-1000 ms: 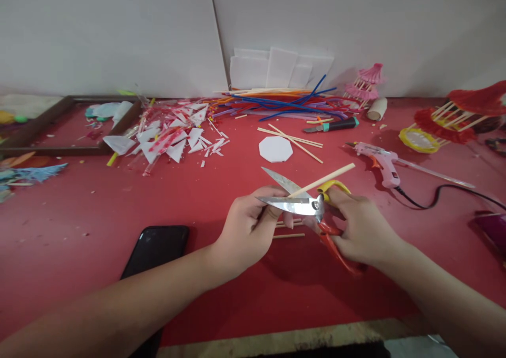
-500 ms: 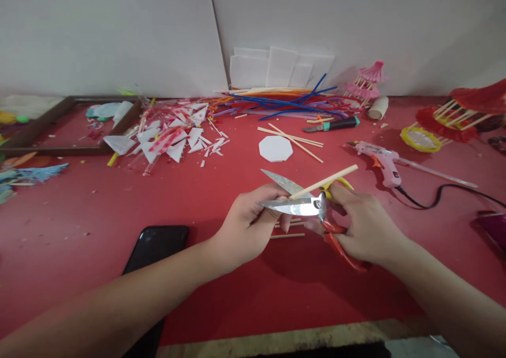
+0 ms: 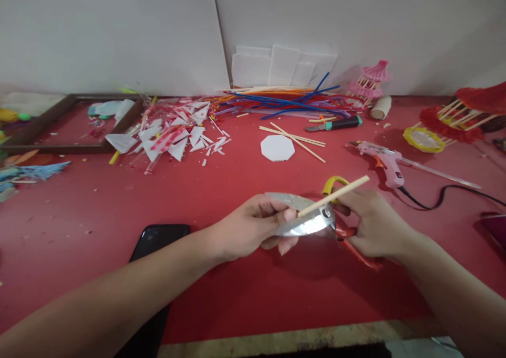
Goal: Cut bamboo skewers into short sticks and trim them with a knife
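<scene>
Pinched in the fingers of my left hand [image 3: 253, 226] is a pale wooden stick [image 3: 336, 195], which slants up to the right. The open blades of a pair of scissors [image 3: 312, 225] lie around the stick, close to my left fingertips. My right hand [image 3: 373, 223] grips the scissors by their yellow and red handles. A white octagonal piece [image 3: 277, 148] lies flat on the table beyond my hands. Beside it, a few thin sticks [image 3: 304, 139] cross each other.
A black phone [image 3: 158, 242] lies by my left forearm. At the right are a pink glue gun [image 3: 383, 163] with a cord and a red model [image 3: 454, 115]. A utility knife [image 3: 334, 124], pipe cleaners [image 3: 292, 105] and paper scraps [image 3: 169, 131] lie farther back.
Both hands have moved slightly right and down with the scissors and stick. My left fingers now overlap the blades. The short sticks formerly visible below my hands are now hidden.
</scene>
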Action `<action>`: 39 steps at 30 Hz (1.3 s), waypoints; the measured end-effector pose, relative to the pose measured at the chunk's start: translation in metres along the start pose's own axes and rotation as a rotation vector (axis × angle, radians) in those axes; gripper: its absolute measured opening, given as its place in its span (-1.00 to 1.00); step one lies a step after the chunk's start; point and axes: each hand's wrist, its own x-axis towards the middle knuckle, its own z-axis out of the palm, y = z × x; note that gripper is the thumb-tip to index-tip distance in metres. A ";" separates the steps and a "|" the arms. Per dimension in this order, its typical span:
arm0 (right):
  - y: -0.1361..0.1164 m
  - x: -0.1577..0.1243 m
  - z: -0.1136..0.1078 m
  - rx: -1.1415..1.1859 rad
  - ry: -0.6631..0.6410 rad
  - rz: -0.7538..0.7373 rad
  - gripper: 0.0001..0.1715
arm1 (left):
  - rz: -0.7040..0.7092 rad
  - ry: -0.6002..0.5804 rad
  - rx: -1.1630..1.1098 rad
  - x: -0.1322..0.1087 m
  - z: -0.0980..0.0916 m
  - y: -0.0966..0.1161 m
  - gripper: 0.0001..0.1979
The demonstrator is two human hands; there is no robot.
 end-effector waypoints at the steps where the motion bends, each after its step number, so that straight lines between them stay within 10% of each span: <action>1: 0.002 0.000 0.000 0.014 -0.004 -0.030 -0.79 | -0.028 -0.027 -0.024 0.000 0.000 -0.001 -0.67; 6: -0.001 0.004 -0.001 0.006 -0.059 0.118 -0.75 | 0.128 0.199 0.113 0.004 0.006 -0.010 -0.70; 10: -0.014 0.006 0.004 0.014 -0.044 0.260 -0.68 | 0.441 0.516 0.653 0.003 0.010 -0.014 -0.79; 14: -0.026 0.004 0.008 0.066 -0.033 0.298 -0.63 | 0.523 0.567 0.955 -0.001 0.010 -0.013 -0.82; 34: -0.014 0.003 0.000 0.193 -0.041 0.090 -0.67 | -0.052 -0.079 -0.422 -0.005 0.007 -0.004 -0.73; 39: -0.014 0.006 0.006 0.038 0.019 0.225 -0.59 | 0.158 0.390 -0.001 0.002 0.012 -0.012 -0.76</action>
